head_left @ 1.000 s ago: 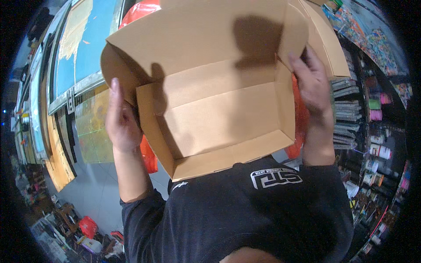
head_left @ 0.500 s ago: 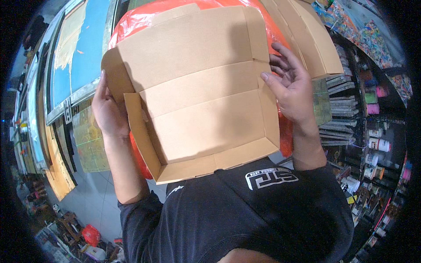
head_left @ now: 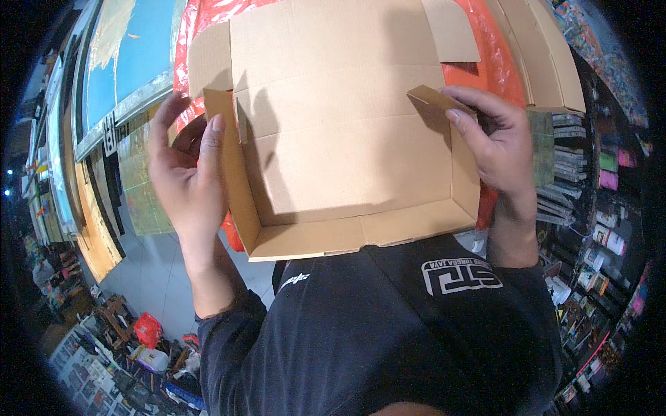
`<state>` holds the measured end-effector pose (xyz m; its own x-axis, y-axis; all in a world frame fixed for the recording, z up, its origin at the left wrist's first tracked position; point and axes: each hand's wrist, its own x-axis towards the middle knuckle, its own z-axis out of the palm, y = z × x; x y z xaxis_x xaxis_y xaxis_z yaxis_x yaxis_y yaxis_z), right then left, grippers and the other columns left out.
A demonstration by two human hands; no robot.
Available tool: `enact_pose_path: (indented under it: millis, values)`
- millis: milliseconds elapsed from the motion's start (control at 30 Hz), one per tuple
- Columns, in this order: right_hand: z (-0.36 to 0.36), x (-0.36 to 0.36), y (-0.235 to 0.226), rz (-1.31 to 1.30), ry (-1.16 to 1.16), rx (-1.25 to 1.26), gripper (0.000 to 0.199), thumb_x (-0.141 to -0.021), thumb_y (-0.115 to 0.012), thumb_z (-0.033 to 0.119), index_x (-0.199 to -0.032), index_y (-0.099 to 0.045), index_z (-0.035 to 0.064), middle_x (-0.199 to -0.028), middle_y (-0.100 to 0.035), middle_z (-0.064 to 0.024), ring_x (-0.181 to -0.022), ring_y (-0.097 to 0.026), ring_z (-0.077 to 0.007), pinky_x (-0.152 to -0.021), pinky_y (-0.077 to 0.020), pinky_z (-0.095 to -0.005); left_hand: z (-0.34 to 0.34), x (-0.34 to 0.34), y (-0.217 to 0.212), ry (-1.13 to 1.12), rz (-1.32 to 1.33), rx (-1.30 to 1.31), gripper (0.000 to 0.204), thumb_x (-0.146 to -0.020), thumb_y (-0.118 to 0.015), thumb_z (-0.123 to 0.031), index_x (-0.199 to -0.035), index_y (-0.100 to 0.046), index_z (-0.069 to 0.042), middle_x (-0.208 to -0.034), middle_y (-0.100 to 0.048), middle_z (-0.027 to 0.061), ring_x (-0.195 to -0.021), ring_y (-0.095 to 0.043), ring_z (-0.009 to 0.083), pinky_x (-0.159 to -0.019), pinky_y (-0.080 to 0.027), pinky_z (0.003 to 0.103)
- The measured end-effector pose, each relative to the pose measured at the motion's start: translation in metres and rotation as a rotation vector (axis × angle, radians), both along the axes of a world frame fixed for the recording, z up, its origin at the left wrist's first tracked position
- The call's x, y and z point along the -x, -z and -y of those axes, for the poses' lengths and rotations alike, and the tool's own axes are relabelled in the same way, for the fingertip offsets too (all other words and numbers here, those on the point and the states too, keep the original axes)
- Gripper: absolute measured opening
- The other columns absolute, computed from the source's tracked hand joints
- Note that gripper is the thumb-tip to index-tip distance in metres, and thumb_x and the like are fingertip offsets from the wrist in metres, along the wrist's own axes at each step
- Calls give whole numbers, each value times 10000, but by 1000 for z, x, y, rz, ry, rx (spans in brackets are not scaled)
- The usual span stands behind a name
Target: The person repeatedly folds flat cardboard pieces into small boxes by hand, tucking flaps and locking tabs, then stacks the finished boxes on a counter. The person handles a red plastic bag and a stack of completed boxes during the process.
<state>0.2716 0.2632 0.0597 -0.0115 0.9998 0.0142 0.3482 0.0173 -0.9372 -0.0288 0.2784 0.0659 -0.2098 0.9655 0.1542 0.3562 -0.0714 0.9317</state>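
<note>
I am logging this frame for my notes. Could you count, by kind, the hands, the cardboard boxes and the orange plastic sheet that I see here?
Hands: 2, the left hand and the right hand, both on the half-folded box.
Cardboard boxes: 2, the half-folded box and a second box at upper right.
Orange plastic sheet: 1.
Total: 5.

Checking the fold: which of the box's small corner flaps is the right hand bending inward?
The flap at the right wall's far end, pinched by the right hand. The upper flap lies flat, untouched; the left hand holds the left wall.
</note>
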Motion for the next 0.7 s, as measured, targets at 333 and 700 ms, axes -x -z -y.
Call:
enact_pose_path:
  millis: [333,700]
  values:
    - [-11,-5,-4,164,-178,-37,202,-764,-595,-12,-950,-674,-8,-913,-687,-108,-864,-646,-169,-770,-506,-275,5,5,-5,335,-92,169,185,-866,-548,28,-1037,-620,29,-983,-663,99,-926,-598,124,-835,-450,253]
    - [-15,-5,-8,221,-249,-13,229,-729,-567,-42,-928,-675,-5,-904,-686,-126,-882,-653,-200,-793,-499,-292,2,7,-9,527,-142,200,171,-862,-521,60,-981,-639,27,-917,-674,118,-875,-620,135,-804,-467,256]
